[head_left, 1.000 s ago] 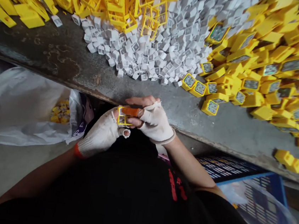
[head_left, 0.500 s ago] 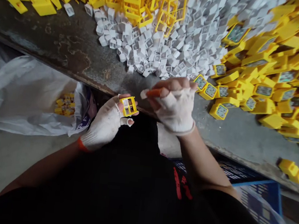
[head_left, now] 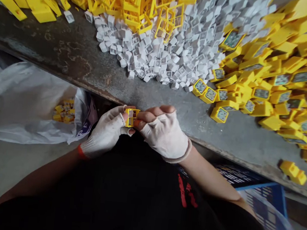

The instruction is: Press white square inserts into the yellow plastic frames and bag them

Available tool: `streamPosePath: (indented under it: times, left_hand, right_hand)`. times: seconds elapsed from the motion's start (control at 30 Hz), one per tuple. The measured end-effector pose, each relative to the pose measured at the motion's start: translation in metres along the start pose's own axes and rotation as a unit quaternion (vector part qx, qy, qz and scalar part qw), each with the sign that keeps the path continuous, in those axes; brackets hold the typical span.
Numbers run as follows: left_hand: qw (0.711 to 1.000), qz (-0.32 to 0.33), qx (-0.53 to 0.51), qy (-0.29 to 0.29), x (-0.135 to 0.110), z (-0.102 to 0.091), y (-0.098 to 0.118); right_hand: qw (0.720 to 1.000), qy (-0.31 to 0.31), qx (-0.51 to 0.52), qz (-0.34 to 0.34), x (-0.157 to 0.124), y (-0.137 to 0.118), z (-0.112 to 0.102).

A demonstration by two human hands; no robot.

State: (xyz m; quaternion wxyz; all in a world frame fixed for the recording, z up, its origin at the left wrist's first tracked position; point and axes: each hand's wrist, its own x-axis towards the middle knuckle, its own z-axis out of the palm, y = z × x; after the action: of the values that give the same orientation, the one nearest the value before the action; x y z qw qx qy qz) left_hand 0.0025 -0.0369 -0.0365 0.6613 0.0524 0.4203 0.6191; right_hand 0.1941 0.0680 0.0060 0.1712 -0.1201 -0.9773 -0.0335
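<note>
Near the bench's front edge, my left hand (head_left: 104, 130), in a white fingerless glove, pinches a small yellow plastic frame (head_left: 130, 117) with square openings. Greyish-white shows inside an opening. My right hand (head_left: 165, 135), gloved the same way, meets the frame's right side with closed fingertips. Half a second ago a small white piece, like the loose cubes, showed at those fingertips; the fingers now hide it. An orange cover wraps the right thumb. Just beyond both hands spreads a heap of white plastic cubes (head_left: 154, 58).
Yellow frames (head_left: 135, 3) pile up behind the cubes. Many yellow blocks with grey-green faces (head_left: 261, 92) fill the bench's right side. A white sack (head_left: 32, 117) holding yellow-and-white pieces hangs open at left. Blue crates (head_left: 269, 189) stand below the bench at right.
My right hand has moved left and down, bringing its fingertips onto the yellow frame. My left hand has turned the frame slightly and still holds it. The view has shifted a little.
</note>
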Motion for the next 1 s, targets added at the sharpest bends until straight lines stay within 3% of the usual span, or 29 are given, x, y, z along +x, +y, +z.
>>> streamPosePath:
  times: [0.07,0.23,0.33,0.43,0.57,0.7,0.87,1.0]
  left_hand:
    - [1.0,-0.02,-0.012,0.016,0.001,-0.002,0.002]
    - [0.999,0.013,-0.019,0.048,0.002,-0.002,0.006]
    - [0.998,0.02,-0.007,0.059,0.0,-0.002,0.006]
    - [0.997,0.027,-0.003,0.071,-0.001,-0.003,0.005]
    - [0.997,0.037,-0.001,0.066,0.001,-0.003,0.004]
    - [0.997,0.047,0.001,0.059,0.002,-0.001,0.003]
    - [0.994,0.066,0.008,0.084,0.002,0.004,0.005]
    - [0.993,0.079,0.009,0.083,-0.001,0.007,0.009]
  right_hand:
    - [0.997,-0.052,0.042,0.04,0.01,0.017,0.004]
    - [0.951,-0.094,0.015,0.294,0.049,0.075,0.04]
    - [0.931,-0.116,-0.006,0.347,0.066,0.082,0.06]
    - [0.94,-0.1,-0.007,0.327,0.062,0.075,0.07]
    - [0.956,-0.068,0.024,0.283,0.03,0.068,0.071]
    - [0.952,-0.019,0.055,0.302,0.008,0.067,0.066]
    - [0.946,-0.047,0.053,0.315,0.031,0.066,0.068]
    - [0.959,-0.036,0.101,0.262,0.045,0.062,0.063]
